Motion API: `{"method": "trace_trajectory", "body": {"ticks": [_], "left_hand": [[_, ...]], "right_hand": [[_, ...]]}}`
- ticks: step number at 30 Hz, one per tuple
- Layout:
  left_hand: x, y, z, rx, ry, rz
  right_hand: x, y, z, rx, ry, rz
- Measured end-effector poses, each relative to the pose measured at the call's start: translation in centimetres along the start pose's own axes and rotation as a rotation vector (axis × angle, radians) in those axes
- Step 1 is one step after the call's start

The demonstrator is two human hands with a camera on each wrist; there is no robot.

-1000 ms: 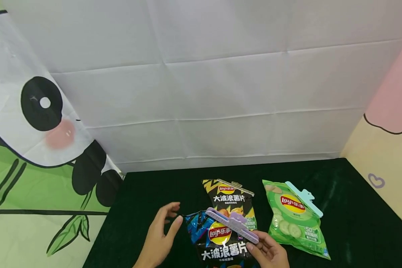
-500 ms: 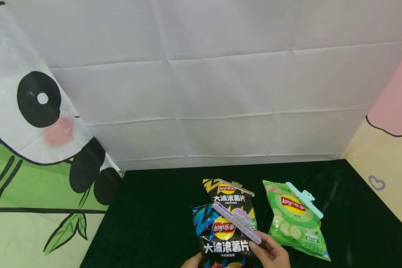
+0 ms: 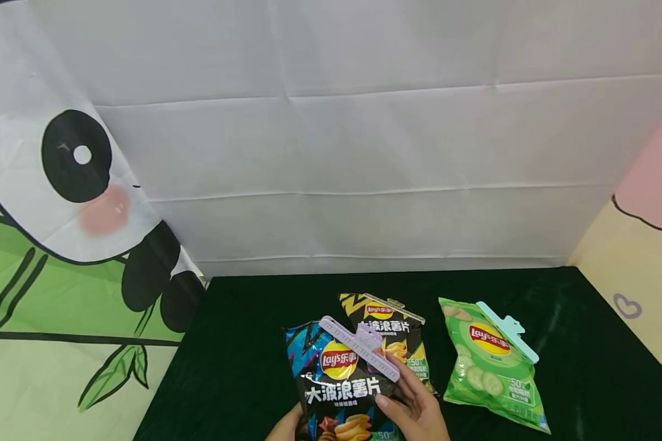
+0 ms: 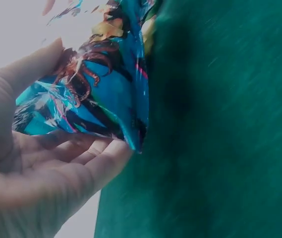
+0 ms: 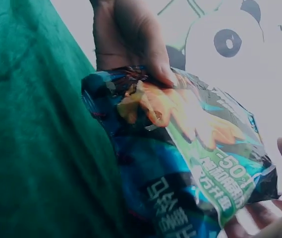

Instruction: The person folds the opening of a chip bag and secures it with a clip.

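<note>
A black-and-blue Lay's chip bag (image 3: pixel 331 376) is tilted up in front of me, held by both hands. A lilac bag clip (image 3: pixel 349 339) sits slantwise across its top right corner. My left hand (image 3: pixel 287 424) grips the bag's lower left part; the left wrist view shows the thumb over the front and the fingers (image 4: pixel 106 161) underneath. My right hand (image 3: pixel 419 404) holds the right side, thumb on the front and fingers right at the clip's lower end. In the right wrist view, the bag's printed front (image 5: pixel 180 116) spans between the two hands.
Behind the held bag, a black-and-yellow chip bag (image 3: pixel 414 346) with a clear clip (image 3: pixel 393 308) lies partly covered. To the right lies a green chip bag (image 3: pixel 482 367) with a pale blue clip (image 3: pixel 509 334). The table has a dark green cloth (image 3: pixel 243 343); a white sheet (image 3: pixel 364 153) hangs behind.
My left hand has gone from beside the bag's upper left corner down to its lower left, gripping it. The bag and my right hand have shifted left, showing more of the bag.
</note>
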State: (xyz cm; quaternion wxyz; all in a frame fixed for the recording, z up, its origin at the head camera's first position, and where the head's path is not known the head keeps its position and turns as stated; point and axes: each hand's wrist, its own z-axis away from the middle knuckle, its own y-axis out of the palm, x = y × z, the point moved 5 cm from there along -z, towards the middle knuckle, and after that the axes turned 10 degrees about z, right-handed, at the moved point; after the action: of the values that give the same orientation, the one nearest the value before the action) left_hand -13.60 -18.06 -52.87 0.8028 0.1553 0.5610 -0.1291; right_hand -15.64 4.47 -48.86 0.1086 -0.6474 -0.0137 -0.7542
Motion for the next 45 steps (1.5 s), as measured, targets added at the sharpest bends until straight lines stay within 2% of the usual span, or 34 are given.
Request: {"method": "trace_trajectory", "body": {"ticks": [3,6,7,10,13,17,22,28,36,42,45], "left_hand": [[-1.4,-1.2,0.5,-0.041,0.025,0.056],[-2.7,-2.3,0.7,-0.127,0.056,0.026],[-3.1,-2.7,0.7,-0.175,0.061,-0.005],[-3.8,-3.9,0.6,-0.325,0.063,-0.068],[-3.9,-4.9,0.7,-0.462,0.052,-0.089],[-3.6,-6.1,0.3,-0.554,0.045,-0.085],[-3.1,-7.6,-1.2,-0.592,0.039,-0.047],[-1.5,-8.6,-2.7,-0.562,-0.013,-0.064],[-0.4,-9.2,-3.1,-0.559,-0.053,-0.110],[-0.5,-9.4,-3.4,-0.563,-0.083,-0.149],[-0.5,-9.4,-3.3,-0.581,-0.095,-0.180]], "right_hand": [[1.0,1.1,-1.0,0.134,-0.043,-0.024],[1.8,2.0,-2.4,0.227,-0.094,-0.046],[2.1,2.2,-2.9,0.246,-0.109,-0.054],[2.8,2.8,-4.5,0.284,-0.129,-0.056],[3.1,3.7,-6.0,0.293,-0.125,-0.046],[3.3,4.8,-7.9,0.277,-0.118,-0.016],[3.0,5.8,-10.0,0.241,-0.117,0.014],[1.1,6.5,-11.4,0.210,-0.004,0.008],[-0.2,7.4,-11.2,0.194,0.078,0.039],[-0.2,7.3,-11.1,0.154,0.098,0.110],[0.0,7.1,-10.7,0.161,0.071,0.169]]}}
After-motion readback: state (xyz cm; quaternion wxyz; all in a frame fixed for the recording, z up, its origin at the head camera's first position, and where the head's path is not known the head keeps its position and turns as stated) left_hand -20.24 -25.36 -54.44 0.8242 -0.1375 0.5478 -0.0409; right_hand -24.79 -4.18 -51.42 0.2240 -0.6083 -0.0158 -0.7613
